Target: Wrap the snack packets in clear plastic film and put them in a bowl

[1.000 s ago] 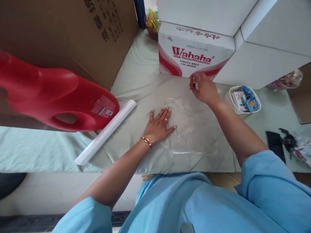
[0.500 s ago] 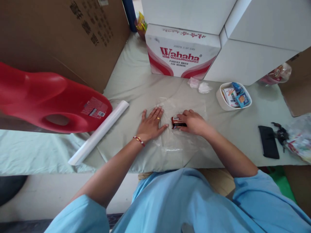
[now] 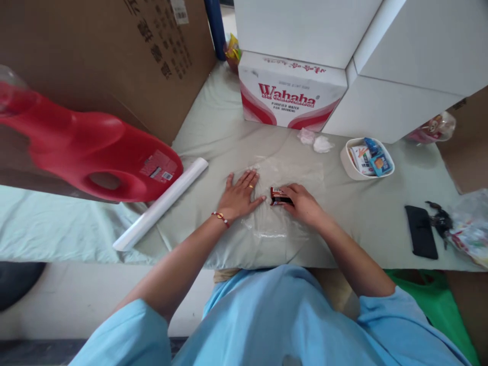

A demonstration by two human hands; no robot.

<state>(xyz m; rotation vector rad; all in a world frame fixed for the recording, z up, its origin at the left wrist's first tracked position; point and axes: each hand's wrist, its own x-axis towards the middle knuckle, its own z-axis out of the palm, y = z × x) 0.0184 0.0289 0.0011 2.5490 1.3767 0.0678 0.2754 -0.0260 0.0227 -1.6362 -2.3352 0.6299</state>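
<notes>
A sheet of clear plastic film [image 3: 282,223] lies spread on the cloth-covered table. My left hand [image 3: 240,195] rests flat on its left side, fingers spread. On the middle of the film is a small snack packet [image 3: 279,196] with a dark red and black wrapper. My right hand [image 3: 303,203] has its fingers closed around the right end of this packet, hiding part of it. To the left of my left hand, a white roll of film [image 3: 163,203] lies at a slant against a big red jug [image 3: 114,157].
Behind the film stand a Wahaha water box [image 3: 285,94] and white boxes [image 3: 404,101]. Crumpled tissues [image 3: 323,144] lie before them. At right are a white tub [image 3: 358,170] of packets, a black phone [image 3: 421,232], keys [image 3: 442,221] and a plastic bag [image 3: 473,229].
The view has shifted slightly. My right hand's grip on the packet has moved a little to the right, showing more of the wrapper. My left hand stays flat on the film.
</notes>
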